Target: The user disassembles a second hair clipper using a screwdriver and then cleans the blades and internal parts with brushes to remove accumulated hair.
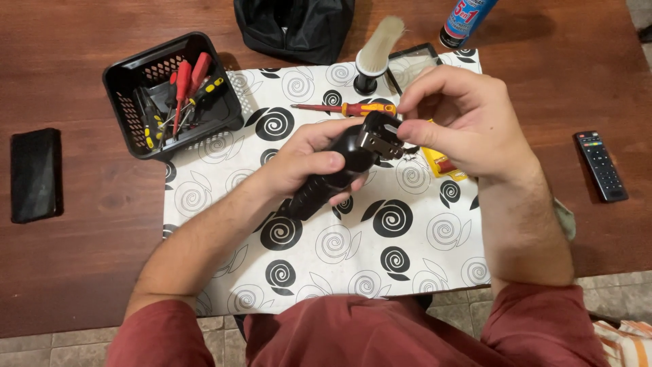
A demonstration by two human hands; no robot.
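Left hand [309, 160] grips clipper [339, 166] (right hand [455, 119] pinching head)

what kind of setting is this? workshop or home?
Likely a home table used as a makeshift repair bench. A patterned cloth covers part of a wooden table, a black basket of screwdrivers sits beside it, and a TV-style remote lies nearby. The left hand holds a black hair clipper.
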